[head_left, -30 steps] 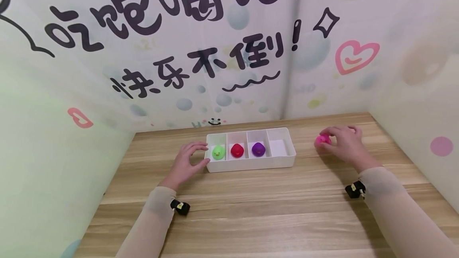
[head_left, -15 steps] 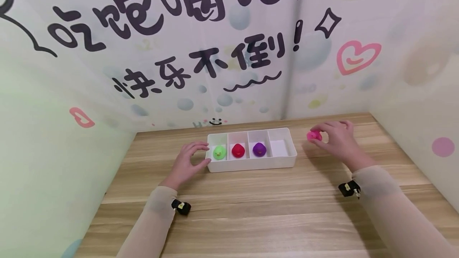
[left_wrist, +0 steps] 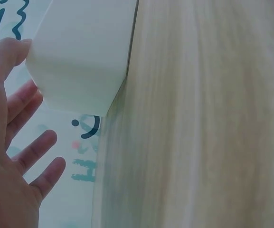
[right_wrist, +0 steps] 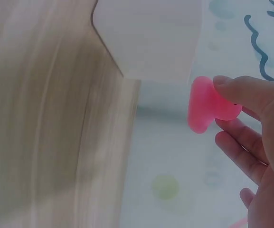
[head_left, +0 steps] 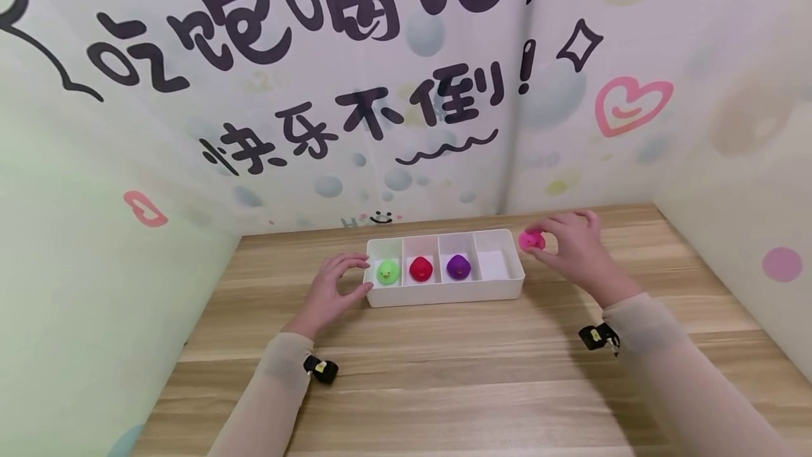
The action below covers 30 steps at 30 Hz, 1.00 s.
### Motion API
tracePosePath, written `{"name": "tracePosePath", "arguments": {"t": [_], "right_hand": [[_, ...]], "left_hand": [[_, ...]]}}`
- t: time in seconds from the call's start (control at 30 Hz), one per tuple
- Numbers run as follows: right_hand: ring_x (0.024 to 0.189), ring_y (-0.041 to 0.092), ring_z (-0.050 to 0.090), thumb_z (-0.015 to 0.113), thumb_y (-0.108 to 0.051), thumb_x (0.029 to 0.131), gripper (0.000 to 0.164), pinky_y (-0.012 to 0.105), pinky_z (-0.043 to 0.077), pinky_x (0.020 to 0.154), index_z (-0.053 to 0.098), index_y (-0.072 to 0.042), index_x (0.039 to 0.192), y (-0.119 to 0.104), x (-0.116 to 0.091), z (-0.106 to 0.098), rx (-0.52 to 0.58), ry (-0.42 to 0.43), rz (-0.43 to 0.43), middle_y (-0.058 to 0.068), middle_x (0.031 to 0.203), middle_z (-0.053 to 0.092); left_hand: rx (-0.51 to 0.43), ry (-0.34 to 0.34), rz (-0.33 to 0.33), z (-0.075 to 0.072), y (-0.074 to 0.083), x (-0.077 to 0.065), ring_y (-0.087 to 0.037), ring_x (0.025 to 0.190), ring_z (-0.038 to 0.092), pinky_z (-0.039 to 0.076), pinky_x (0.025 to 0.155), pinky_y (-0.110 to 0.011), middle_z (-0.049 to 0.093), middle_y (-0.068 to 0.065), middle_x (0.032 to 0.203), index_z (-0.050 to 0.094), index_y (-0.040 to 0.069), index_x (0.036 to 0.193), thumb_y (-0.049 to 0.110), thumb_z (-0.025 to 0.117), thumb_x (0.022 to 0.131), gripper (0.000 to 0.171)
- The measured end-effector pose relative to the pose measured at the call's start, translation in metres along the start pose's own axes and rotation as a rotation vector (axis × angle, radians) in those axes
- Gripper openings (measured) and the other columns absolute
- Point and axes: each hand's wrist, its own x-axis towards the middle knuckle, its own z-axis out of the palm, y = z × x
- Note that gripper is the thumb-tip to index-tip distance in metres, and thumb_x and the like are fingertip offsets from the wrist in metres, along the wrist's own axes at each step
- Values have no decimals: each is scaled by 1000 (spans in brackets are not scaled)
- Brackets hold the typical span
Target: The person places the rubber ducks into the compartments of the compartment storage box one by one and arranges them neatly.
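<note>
A white box (head_left: 444,293) with a row of compartments stands on the table. From left to right it holds a green toy duck (head_left: 388,271), a red toy duck (head_left: 421,269) and a purple toy duck (head_left: 458,267); the rightmost compartment is bare. My left hand (head_left: 330,293) touches the box's left end with thumb and fingertips, the outer fingers spread loose in the left wrist view. My right hand (head_left: 574,249) pinches a pink toy duck (right_wrist: 203,105) between thumb and fingers, raised just off the box's right end.
The wooden table (head_left: 444,372) meets a printed back wall (head_left: 304,125) close behind the box. Side walls rise at left and right. Small black wrist cameras sit on both sleeves.
My right hand has carried the pink duck leftward from the table's right side, up to the box's right end. The left hand and the box have stayed in place.
</note>
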Motion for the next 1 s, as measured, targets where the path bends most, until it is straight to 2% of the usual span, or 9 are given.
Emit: {"name": "tracePosePath", "arguments": {"t": [0.3, 0.57, 0.8, 1.0], "right_hand": [[107, 30, 64, 90, -16, 79, 26, 65, 24, 106, 76, -15, 100, -19, 9, 5, 29, -30, 4, 6, 102, 77], [111, 33, 62, 89, -15, 80, 26, 63, 23, 108, 75, -12, 103, -33, 14, 18, 55, -93, 1, 10, 108, 74], [116, 34, 62, 89, -19, 81, 25, 63, 23, 109, 75, -14, 100, -36, 18, 27, 26, -160, -4, 8, 108, 75], [112, 35, 64, 90, -22, 80, 24, 66, 23, 110, 76, -15, 98, -35, 19, 38, -7, -220, -32, 5, 104, 77]], "left_hand": [[0, 6, 12, -1, -1, -1, -25, 139, 46, 44, 113, -56, 60, 4, 143, 69, 16, 125, 33, 78, 93, 37], [-3, 10, 3, -1, -4, -4, -25, 139, 46, 45, 111, -57, 60, 5, 143, 69, 14, 124, 31, 78, 93, 37], [-5, 8, 1, -1, 1, -4, -24, 139, 45, 45, 112, -57, 60, 6, 143, 69, 17, 125, 34, 78, 93, 37], [4, 13, 3, 0, 2, -2, -23, 139, 46, 45, 112, -55, 60, 6, 143, 68, 18, 124, 34, 77, 93, 36]]}}
